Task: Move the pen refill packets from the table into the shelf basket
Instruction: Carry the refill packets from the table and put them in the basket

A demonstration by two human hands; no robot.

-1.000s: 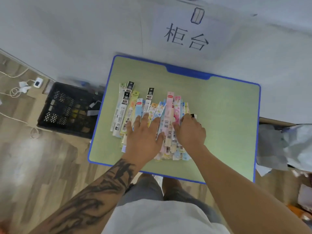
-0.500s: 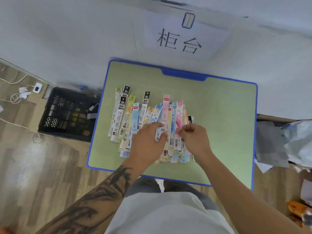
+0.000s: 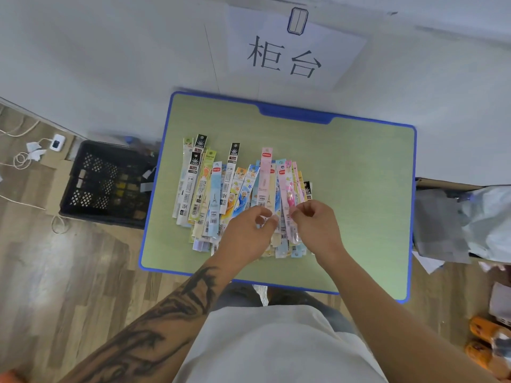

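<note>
Green blue-rimmed tabletop (image 3: 359, 175): fanned slim printed pen refill packets (image 3: 221, 189) at centre, left hand (image 3: 246, 233) and right hand (image 3: 318, 228) pinching middle packets; slick overlapping sleeves may slide apart when lifted.

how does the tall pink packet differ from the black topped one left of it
The pink packet has a pink header with a red label; the black-topped packet has a black header over a white body. The pink one lies among the crowded middle packets and reaches down to the left hand; the black-topped one lies clear of both hands. Both are long, flat strips on the table.
</note>
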